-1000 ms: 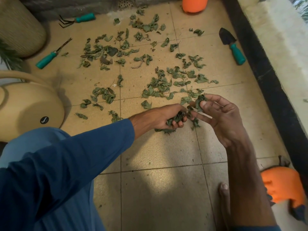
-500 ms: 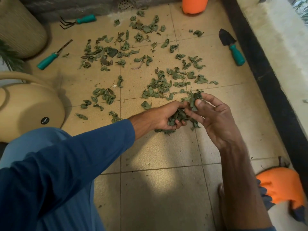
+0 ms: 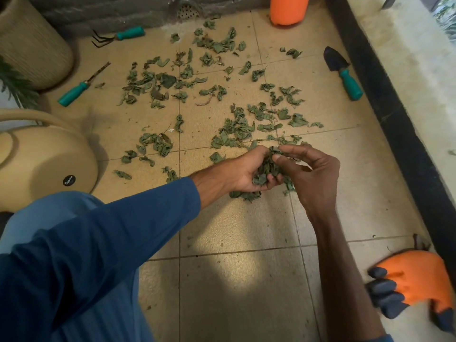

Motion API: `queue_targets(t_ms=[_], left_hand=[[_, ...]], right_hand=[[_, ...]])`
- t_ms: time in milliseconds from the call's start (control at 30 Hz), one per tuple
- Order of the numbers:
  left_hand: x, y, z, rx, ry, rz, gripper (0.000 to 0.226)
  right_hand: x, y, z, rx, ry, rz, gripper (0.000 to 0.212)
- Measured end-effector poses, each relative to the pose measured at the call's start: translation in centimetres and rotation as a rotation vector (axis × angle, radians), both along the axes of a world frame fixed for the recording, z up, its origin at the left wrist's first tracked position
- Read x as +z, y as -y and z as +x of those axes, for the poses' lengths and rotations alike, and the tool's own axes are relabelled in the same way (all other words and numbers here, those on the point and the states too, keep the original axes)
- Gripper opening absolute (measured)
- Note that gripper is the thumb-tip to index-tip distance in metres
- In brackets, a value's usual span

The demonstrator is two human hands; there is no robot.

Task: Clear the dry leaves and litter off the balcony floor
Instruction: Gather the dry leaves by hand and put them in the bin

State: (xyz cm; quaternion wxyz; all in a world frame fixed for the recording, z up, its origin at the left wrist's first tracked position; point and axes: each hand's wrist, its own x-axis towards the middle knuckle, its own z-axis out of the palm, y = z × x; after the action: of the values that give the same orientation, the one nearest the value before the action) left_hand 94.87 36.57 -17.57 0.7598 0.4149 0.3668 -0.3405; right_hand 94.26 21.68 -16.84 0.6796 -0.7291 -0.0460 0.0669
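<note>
Dry green leaves (image 3: 237,130) lie scattered over the beige tiled balcony floor (image 3: 237,233), thickest in the middle and toward the far wall. My left hand (image 3: 243,172) is cupped palm up and grips a bunch of gathered leaves (image 3: 267,169). My right hand (image 3: 312,172) is curled over the same bunch, its fingertips pinching leaves into the left palm. A few leaves (image 3: 245,195) lie on the tile just under both hands.
A beige watering can (image 3: 44,159) stands at left, a woven pot (image 3: 32,43) behind it. Teal-handled tools: a hand rake (image 3: 118,37), a weeder (image 3: 81,86), a trowel (image 3: 345,75). An orange container (image 3: 288,9) is at the back, an orange glove (image 3: 414,282) at right, beside a dark ledge (image 3: 399,124).
My right hand has moved left and closed over the left palm, pressing its leaves into the bunch. The left hand stayed in place, holding more leaves.
</note>
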Motion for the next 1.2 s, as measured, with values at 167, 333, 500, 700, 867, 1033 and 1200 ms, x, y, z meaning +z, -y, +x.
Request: queue_targets(t_ms=[167, 333, 500, 700, 867, 1033, 1200], left_hand=[[0.4, 0.1, -0.1, 0.044, -0.032, 0.072, 0.030], [0.4, -0.2, -0.4, 0.066, -0.055, 0.150, 0.032], [1.1, -0.6, -0.6, 0.082, 0.038, 0.194, 0.027], [0.6, -1.0, -0.6, 0.134, 0.109, 0.293, 0.032], [0.1, -1.3, -0.7, 0.153, 0.098, 0.286, 0.024], [0.1, -1.1, -1.0, 0.057, 0.141, 0.269, 0.036], [-0.2, -1.3, -1.0, -0.004, 0.152, 0.361, 0.036]], right_hand=[[-0.5, -0.3, -0.1, 0.000, 0.004, -0.088, 0.019], [-0.6, -0.9, -0.5, 0.004, 0.078, -0.221, 0.017], [-0.7, -1.2, -0.2, 0.038, 0.153, -0.364, 0.016], [-0.5, -2.2, -0.4, 0.132, 0.247, -0.436, 0.024], [0.0, -2.9, -0.4, 0.205, 0.256, -0.492, 0.028], [0.0, -3.4, -0.1, 0.153, 0.234, -0.522, 0.022], [-1.0, -4.2, -0.2, 0.123, 0.208, -0.518, 0.020]])
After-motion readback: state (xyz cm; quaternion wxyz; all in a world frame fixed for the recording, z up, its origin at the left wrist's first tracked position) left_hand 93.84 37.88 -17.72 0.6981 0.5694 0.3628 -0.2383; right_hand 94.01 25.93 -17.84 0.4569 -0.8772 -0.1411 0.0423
